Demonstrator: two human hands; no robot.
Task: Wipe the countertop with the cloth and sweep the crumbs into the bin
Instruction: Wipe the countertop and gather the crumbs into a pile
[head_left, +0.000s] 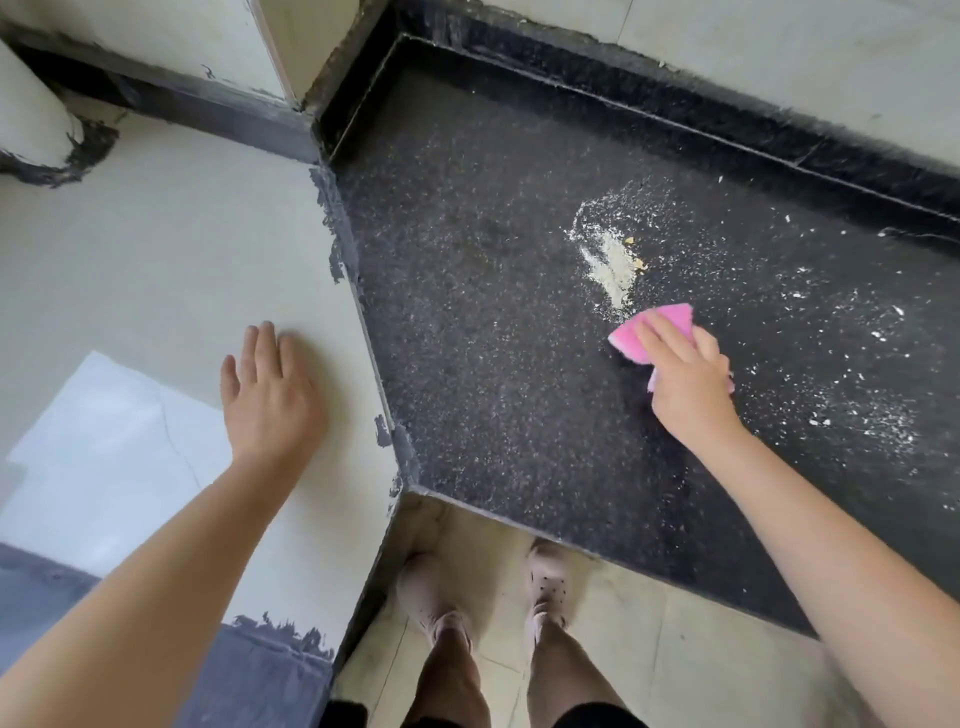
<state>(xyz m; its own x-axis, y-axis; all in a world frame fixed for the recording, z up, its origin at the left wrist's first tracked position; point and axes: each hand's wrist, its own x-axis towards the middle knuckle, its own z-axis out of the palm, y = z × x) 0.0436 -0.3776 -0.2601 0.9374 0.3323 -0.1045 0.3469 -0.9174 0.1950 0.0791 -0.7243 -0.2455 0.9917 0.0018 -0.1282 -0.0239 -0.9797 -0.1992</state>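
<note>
Currently we list, on the dark speckled table (519, 364), one folded pink cloth (655, 332), held under our right hand (688, 379), whose fingers curl over it and press it to the surface; the grip is closed on the cloth. Just beyond the cloth's far edge lies one gathered pile of pale crumbs (613, 260), with a thin arc of powder around it. Further loose crumbs (857, 395) are scattered to the right of the hand and toward the back ledge, well apart from the pile. Our left hand (270, 395) rests flat, fingers relaxed and holding nothing, on the pale tiled surface (182, 260) beside the table. No bin is in view. We judge progress as partial: the left stretch of the table looks free of crumbs and some are heaped, but the right side remains to be wiped and nothing has yet gone into a bin.
</note>
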